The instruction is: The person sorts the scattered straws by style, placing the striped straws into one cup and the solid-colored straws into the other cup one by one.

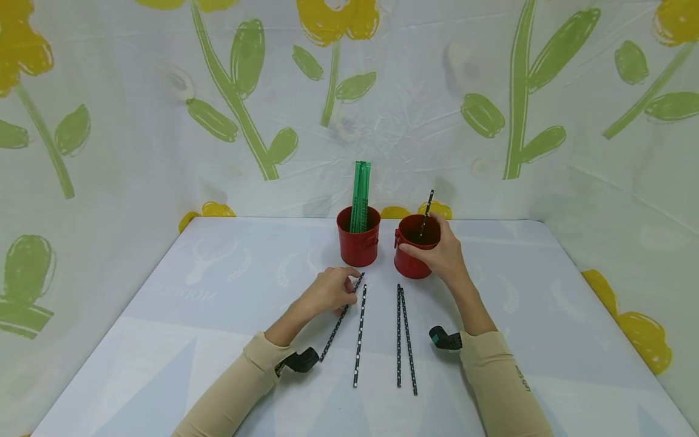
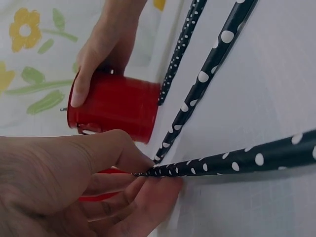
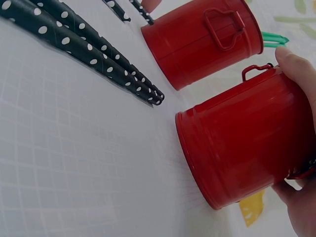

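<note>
My left hand (image 1: 330, 290) pinches the upper end of a black paper straw with white dots (image 1: 334, 332), which slants along the table. The left wrist view shows its thumb and fingers meeting on that straw (image 2: 237, 163). My right hand (image 1: 445, 252) grips the right-hand red bucket (image 1: 413, 265) near its rim, thumb at the front and fingers at the far side. One dotted straw (image 1: 428, 209) stands leaning inside this bucket. Beside the left hand lies another dotted straw (image 1: 360, 337). Two more, a straw (image 1: 398, 334) and its neighbour (image 1: 408, 340), lie close together below the right bucket.
A second red bucket (image 1: 357, 252) stands just left of the gripped one, holding several green-wrapped sticks (image 1: 360, 194). The pale table (image 1: 218, 358) is enclosed by a flower-printed sheet (image 1: 404, 121) at the back and sides.
</note>
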The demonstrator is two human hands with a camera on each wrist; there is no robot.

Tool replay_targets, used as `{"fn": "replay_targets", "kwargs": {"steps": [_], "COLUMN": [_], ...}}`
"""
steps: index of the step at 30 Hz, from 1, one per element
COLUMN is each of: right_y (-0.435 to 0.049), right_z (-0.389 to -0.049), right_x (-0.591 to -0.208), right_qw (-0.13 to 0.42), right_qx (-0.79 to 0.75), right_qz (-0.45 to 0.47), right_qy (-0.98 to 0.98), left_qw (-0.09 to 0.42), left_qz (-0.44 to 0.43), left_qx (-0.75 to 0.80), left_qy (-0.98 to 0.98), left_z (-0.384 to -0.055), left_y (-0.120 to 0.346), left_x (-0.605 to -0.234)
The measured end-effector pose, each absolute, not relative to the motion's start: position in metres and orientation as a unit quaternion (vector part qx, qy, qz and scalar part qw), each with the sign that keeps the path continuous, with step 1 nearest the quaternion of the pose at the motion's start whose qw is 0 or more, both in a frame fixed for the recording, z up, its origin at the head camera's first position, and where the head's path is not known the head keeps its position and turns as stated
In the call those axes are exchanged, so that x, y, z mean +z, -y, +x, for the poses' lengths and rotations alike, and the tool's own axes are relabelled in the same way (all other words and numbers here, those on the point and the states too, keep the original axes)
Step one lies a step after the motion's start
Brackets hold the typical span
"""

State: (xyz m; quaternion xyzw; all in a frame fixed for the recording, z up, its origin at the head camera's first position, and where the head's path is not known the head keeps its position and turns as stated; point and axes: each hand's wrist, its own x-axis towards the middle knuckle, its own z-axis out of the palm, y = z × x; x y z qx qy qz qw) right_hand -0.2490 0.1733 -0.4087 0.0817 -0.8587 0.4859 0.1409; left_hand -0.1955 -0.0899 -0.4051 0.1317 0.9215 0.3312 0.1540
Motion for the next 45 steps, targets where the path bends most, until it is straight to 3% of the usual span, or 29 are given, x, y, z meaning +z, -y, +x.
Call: {"fn": "replay_targets", "kwargs": {"steps": [16, 33, 45], "right_y": [-0.173, -0.173, -0.173], "right_z": [-0.249, -0.247, -0.249], "right_x": [-0.409, -0.407, -0.406], "right_qw": [0.144, 0.143, 0.141], "right_qx": [0.487, 0.486, 0.484], "right_qz": [0.088, 0.082, 0.081], "right_qy": [0.857, 0.858, 0.86], "left_qw": [0.114, 0.003, -0.018], "left_qz": [0.161, 0.199, 0.189], "left_qx": [0.361, 0.422, 0.451], "left_qy": [-0.912, -0.884, -0.872], "left_z": [-0.197, -0.2, -0.203], "left_y": [0.092, 0.088, 0.08], "left_x": [-0.403, -0.397, -0.393]}}
